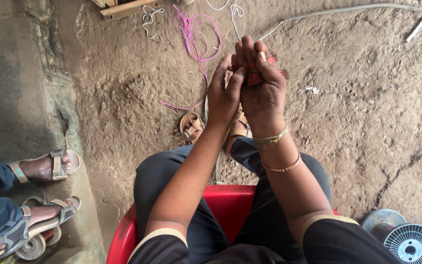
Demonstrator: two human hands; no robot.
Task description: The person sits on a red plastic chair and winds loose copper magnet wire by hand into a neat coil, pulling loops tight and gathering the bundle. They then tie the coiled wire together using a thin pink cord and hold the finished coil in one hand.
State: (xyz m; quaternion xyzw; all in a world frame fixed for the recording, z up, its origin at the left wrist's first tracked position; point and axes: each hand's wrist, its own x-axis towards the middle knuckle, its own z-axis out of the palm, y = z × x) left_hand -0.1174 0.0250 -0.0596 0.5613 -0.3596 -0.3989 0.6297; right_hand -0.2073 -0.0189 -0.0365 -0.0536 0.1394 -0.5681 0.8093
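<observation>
Copper wire bundle (264, 73) (mostly hand-hidden)

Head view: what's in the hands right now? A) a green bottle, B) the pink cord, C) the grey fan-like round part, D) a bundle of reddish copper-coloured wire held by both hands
D: the right hand is wrapped around a bundle of reddish wire and the left hand pinches it, while the pink cord lies on the dirt floor.
</observation>
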